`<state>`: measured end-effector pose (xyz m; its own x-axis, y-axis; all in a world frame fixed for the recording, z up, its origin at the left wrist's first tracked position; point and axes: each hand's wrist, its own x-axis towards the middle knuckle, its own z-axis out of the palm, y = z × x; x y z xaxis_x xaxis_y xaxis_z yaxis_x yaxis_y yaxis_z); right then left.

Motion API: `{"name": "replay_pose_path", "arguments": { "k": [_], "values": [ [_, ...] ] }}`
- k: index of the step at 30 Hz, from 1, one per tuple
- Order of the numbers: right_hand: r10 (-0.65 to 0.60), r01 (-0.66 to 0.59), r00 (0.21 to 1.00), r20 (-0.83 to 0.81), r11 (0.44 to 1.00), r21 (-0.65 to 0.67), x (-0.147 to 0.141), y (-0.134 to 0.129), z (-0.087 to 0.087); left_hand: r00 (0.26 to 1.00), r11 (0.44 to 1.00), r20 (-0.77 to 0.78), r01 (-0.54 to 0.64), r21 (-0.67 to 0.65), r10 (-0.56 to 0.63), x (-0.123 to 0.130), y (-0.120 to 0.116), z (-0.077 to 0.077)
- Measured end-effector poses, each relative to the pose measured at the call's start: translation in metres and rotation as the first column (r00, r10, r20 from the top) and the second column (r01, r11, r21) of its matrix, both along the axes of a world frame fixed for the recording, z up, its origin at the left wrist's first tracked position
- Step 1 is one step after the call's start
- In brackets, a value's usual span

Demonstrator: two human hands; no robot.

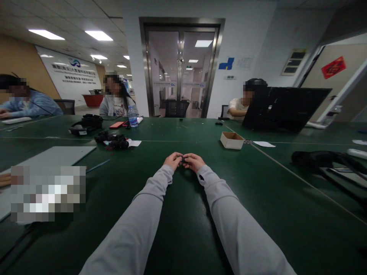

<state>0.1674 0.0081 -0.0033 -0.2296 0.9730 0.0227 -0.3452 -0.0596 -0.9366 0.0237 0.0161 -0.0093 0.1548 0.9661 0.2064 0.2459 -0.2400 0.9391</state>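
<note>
Both arms, in light grey sleeves, reach forward over the green table [183, 214]. My left hand [172, 160] and my right hand [195, 162] meet above its middle, fingertips nearly together. Between them is a small black object [182, 159], pinched from both sides. Most of it is covered by the fingers, and its kind is too small to make out. Thumb and fingers are closed on each hand.
An open cardboard box [233, 142] stands ahead to the right. At the left lie black gear [114, 140], a water bottle [132, 117] and a grey board [65, 154]. A large black monitor [283, 109] stands at the right. Several people sit around the table.
</note>
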Motion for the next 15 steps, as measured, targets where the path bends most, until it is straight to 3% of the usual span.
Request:
{"name": "replay_pose_path", "arguments": {
  "k": [15],
  "values": [
    [-0.026, 0.026, 1.0, 0.001, 1.0, -0.017, 0.0, -0.001, 0.001, 0.998, 0.996, 0.021, 0.062, -0.06, -0.061, -0.001, -0.013, 0.015]
  ]
}}
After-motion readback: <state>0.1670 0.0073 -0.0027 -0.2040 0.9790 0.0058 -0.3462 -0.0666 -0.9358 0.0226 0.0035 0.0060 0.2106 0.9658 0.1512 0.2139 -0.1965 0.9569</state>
